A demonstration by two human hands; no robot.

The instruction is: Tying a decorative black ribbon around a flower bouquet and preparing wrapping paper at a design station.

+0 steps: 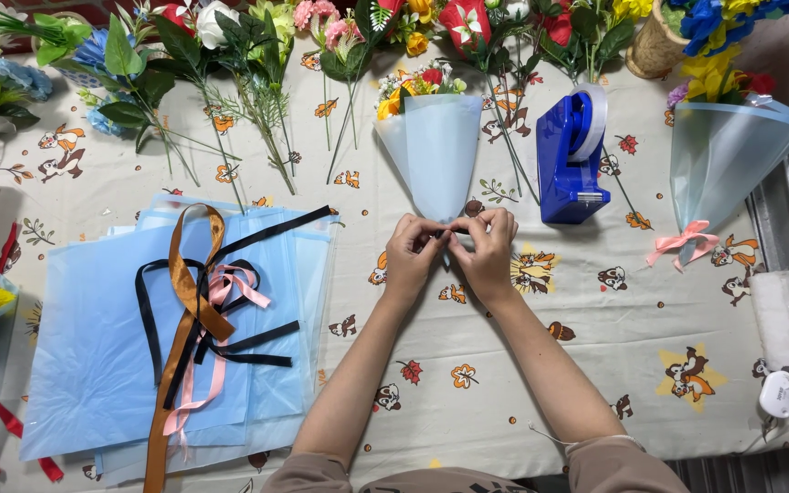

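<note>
Hands meet at the narrow tip of the pale blue cone bouquet (431,151), mid-table: our left hand (410,251) and right hand (490,248) both pinch the wrap closed there. Tape dispenser (573,160) sits just right, ribbons (195,301) on blue sheets (93,365) left.

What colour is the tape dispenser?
Blue, with a white tape roll; the tape dispenser shows in the head view.
</note>
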